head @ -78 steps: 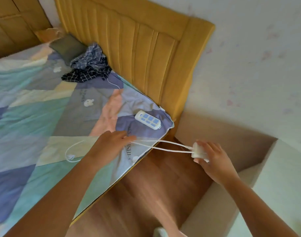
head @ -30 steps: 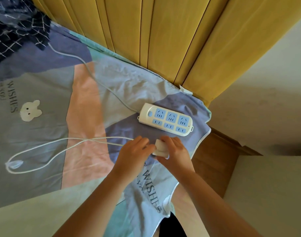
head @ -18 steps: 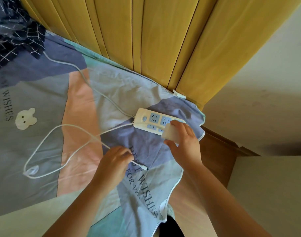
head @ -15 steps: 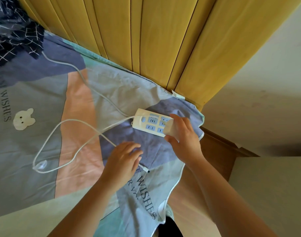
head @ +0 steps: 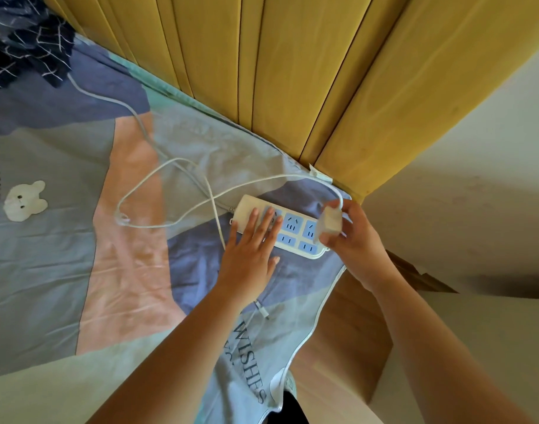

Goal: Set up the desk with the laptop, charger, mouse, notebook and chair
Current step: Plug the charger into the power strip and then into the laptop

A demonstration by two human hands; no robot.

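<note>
A white power strip (head: 292, 232) with blue sockets lies on the bed's corner. My left hand (head: 251, 249) rests flat on its left end, fingers spread. My right hand (head: 350, 237) grips the white charger block (head: 330, 221) just above the strip's right end. The charger's thin white cable (head: 170, 194) loops over the bedsheet to the left, and its plug tip (head: 263, 312) lies by my left wrist. No laptop, mouse, notebook or chair is in view.
The patterned bedsheet (head: 78, 240) covers the bed, with a yellow padded headboard (head: 292, 71) behind. A dark checked cloth (head: 20, 47) lies at the top left. Wooden floor (head: 347, 332) and a pale wall (head: 476, 209) are on the right.
My left hand let go of the cable and moved up onto the power strip. My right hand lifted the charger block to the strip's right end, and the cable swung up behind it.
</note>
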